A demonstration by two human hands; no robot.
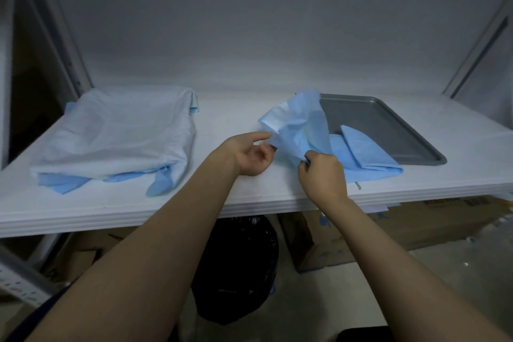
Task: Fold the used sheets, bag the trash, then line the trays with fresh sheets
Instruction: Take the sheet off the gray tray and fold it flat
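As our left hand (pixel 249 154) and right hand (pixel 322 175) both pinch the blue sheet (pixel 299 125), fingers curled on cloth, it looks v. light, limp: we'd take corners.

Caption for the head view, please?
Left hand and right hand pinch a crumpled blue sheet overlapping the grey tray; a folded sheet pile lies left on the white shelf.

The place looks like a storeroom: a white shelf board (pixel 166 211) sits on slotted metal uprights (pixel 72 69), with cardboard boxes (pixel 416 226) and a black trash bag (pixel 236 272) beneath it on a bare concrete floor (pixel 449 272).
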